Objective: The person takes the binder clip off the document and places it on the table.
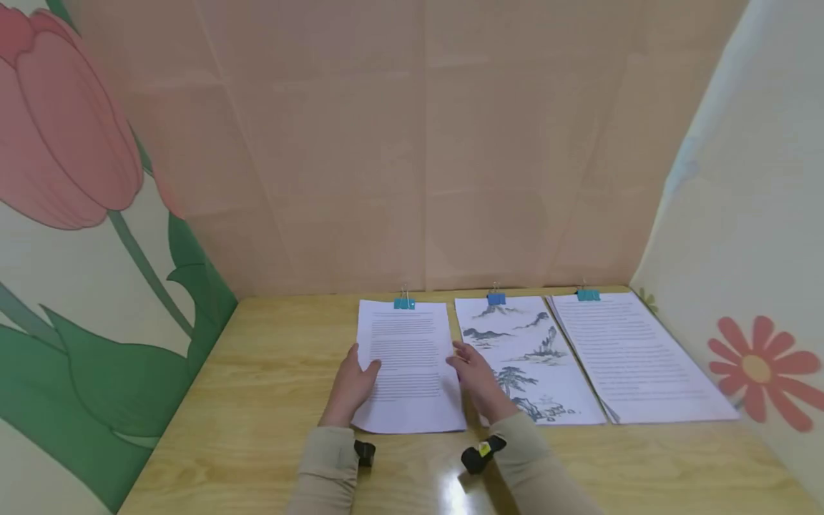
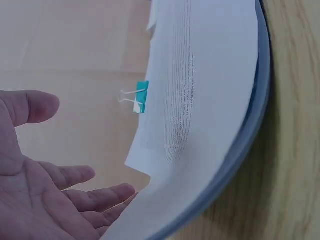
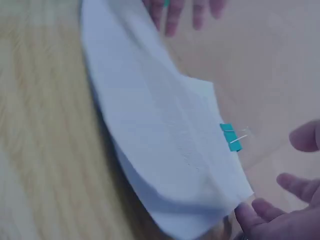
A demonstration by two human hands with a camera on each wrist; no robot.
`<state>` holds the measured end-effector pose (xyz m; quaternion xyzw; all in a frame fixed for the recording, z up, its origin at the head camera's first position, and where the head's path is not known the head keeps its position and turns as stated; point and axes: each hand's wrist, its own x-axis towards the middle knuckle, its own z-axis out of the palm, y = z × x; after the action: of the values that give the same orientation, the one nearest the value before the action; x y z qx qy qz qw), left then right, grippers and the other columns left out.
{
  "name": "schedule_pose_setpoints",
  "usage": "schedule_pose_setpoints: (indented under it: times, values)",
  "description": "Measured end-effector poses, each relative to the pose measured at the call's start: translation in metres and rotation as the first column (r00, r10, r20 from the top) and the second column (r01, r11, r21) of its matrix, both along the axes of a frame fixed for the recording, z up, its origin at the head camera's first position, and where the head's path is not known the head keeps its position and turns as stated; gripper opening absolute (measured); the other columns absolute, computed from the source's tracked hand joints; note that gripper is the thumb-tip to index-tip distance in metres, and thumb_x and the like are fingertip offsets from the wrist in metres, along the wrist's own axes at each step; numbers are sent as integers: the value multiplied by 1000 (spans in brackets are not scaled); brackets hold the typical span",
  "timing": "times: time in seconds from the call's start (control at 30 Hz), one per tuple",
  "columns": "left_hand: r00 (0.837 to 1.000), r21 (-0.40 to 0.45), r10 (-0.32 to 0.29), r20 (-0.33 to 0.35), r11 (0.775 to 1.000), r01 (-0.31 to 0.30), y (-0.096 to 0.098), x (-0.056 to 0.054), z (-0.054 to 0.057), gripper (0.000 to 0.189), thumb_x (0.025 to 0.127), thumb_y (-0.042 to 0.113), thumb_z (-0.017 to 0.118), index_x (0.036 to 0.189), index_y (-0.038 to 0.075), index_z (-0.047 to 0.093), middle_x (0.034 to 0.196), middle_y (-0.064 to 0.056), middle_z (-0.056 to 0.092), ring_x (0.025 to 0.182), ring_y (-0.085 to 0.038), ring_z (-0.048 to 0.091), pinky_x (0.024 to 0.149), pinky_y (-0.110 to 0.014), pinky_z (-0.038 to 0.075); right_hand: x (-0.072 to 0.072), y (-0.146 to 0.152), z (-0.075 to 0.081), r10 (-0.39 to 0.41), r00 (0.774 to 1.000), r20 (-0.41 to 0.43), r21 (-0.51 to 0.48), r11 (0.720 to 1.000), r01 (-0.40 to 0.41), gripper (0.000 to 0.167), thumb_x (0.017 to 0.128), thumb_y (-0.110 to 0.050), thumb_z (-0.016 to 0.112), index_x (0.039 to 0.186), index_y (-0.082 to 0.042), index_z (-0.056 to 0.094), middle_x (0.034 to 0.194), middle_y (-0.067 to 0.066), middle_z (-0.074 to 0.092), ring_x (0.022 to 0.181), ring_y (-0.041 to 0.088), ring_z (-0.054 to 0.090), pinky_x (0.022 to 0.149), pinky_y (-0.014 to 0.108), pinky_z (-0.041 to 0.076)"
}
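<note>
A stack of printed paper (image 1: 407, 415) lies on the table, with a teal binder clip (image 1: 404, 304) at its top edge. My left hand (image 1: 350, 386) is at the stack's left side, fingers along the edge and thumb held apart. In the left wrist view that hand (image 2: 55, 195) has its fingers fairly straight, near the paper. On the opposite side, my right hand (image 1: 478, 379) has its fingers by the right edge. The right wrist view shows this hand's fingertips (image 3: 245, 215) at a paper corner, its thumb lifted away.
Right of the stack lies a sheet with an ink landscape (image 1: 528, 343) under a blue binder clip (image 1: 496, 299). Farther right is another printed stack (image 1: 650, 372) with a teal clip (image 1: 588, 295). The wooden table (image 1: 257, 400) ends at a pinkish-brown back panel (image 1: 412, 179).
</note>
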<state>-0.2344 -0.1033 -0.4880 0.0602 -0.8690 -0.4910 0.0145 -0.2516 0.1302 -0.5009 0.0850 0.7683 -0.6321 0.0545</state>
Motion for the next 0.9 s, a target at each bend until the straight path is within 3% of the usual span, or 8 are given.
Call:
schedule_pose_setpoints:
  times: [0.1,0.17,0.27,0.37,0.6,0.73,0.83,0.9]
  values:
    - [1000,11,-8,-21,1000,9,-2,2,0,65,100,19,58,153,-11,35,149,-34,45,136,-48,45,111,-60,37,-2,2,1,-34,999,28,-134,990,37,55,104,-7,52,155,7,35,152,35,38,137,47,45,113,54,39]
    - [999,23,-10,-31,1000,10,-4,5,0,63,99,17,59,151,-11,37,147,-34,47,134,-48,47,111,-60,38,-2,3,1,-30,999,37,-143,989,36,57,104,-7,52,156,7,32,151,36,39,134,46,48,111,52,41]
    - [1000,76,-16,0,997,16,-7,11,1,67,100,16,58,154,-13,30,150,-37,42,138,-49,42,114,-61,33,2,4,-1,-1,998,59,-69,998,5,62,104,-8,53,159,5,28,153,35,38,132,44,50,108,52,44]
    - [996,175,-20,89,985,4,-15,17,4,74,102,18,56,158,-9,17,152,-39,36,140,-52,38,113,-62,33,6,6,-4,35,996,76,49,998,-39,64,105,-10,54,161,2,26,152,34,40,132,44,51,106,54,46]
    - [977,382,-65,205,924,-19,-34,25,20,70,108,21,50,162,-2,11,147,-36,38,119,-45,54,88,-44,55,10,10,-5,87,996,12,237,968,-87,57,104,-6,49,157,8,32,143,37,50,129,47,53,106,56,45]
    - [963,402,-55,263,914,-57,-37,25,21,69,108,23,51,162,-1,15,149,-33,39,115,-38,55,85,-39,56,12,12,-2,108,994,-27,333,938,-93,54,101,-3,52,151,10,40,118,29,65,98,37,63,83,43,54]
    - [959,378,-51,280,924,-61,-38,24,18,67,108,24,50,161,-2,19,148,-33,40,120,-41,53,97,-48,51,13,14,-1,115,993,-28,348,932,-98,53,99,-2,54,150,10,43,101,18,64,74,24,54,64,33,45]
    - [962,365,-54,269,930,-50,-39,24,16,66,108,24,49,159,-4,21,150,-35,39,129,-46,47,106,-56,43,13,14,0,117,993,-29,344,934,-100,53,99,-1,55,149,11,44,99,16,63,69,20,50,61,30,42]
